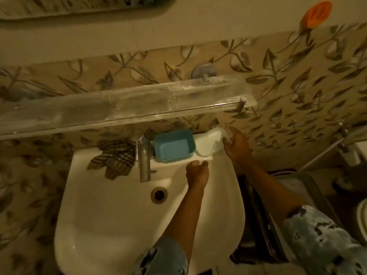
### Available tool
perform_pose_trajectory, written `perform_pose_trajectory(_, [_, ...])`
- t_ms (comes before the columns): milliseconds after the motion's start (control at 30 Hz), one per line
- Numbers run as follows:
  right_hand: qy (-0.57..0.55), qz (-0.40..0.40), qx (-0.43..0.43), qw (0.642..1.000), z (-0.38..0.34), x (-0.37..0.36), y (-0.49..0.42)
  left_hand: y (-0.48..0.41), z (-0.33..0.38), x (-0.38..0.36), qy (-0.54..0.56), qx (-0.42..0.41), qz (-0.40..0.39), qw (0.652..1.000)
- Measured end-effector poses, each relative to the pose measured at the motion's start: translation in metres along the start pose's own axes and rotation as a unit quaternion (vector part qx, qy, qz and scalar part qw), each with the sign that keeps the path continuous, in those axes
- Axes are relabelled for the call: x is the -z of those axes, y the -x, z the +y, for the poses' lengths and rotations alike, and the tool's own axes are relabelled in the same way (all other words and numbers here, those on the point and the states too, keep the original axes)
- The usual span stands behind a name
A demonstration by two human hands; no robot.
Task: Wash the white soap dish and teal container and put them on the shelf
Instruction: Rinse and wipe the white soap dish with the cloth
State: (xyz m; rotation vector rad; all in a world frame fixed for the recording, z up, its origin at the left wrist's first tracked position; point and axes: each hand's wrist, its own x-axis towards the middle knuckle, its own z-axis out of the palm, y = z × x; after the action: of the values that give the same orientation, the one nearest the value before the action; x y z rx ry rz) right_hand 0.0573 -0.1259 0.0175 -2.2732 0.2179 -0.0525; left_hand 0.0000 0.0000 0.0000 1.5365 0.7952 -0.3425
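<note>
The right hand, fingers spread, touches the white soap dish at 1 o'clock (ledge edge); it may slip into the sink. Left hand curls loosely, holding nothing.

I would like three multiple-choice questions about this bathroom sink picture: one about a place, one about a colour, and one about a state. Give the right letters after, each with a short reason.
1. Where does the teal container stand?
A. On the glass shelf
B. On the back ledge of the sink, between the tap and the white soap dish
C. In the basin over the drain

2. What colour is the soap holder fixed high on the wall at the right?
A. Orange
B. Green
C. Black

3. What is the state of the glass shelf?
A. It carries both dishes
B. It carries a cloth
C. Nothing stands on it, and it shows white smears

Answers: 1 B, the container sits on the ledge of the sink, with the tap on one side and the white soap dish, touched by the right hand, on the other. 2 A, the wall soap holder is orange. 3 C, the shelf is bare and streaked.
</note>
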Motion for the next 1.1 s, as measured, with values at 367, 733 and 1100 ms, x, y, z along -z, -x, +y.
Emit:
perform_pose_trajectory(367, [-0.028,0.001,0.014,1.0,0.009,-0.004,-0.008,-0.006,0.013,-0.027,0.063,-0.028,0.087,0.994])
perform_pose_trajectory(733, [-0.104,0.023,0.03,0.994,0.024,0.005,0.025,0.002,-0.009,-0.009,0.111,-0.055,0.101,0.987])
perform_pose_trajectory(1100, [-0.225,-0.068,-0.13,0.963,0.019,0.0,0.078,0.035,-0.027,0.037,0.185,-0.048,0.08,0.978])
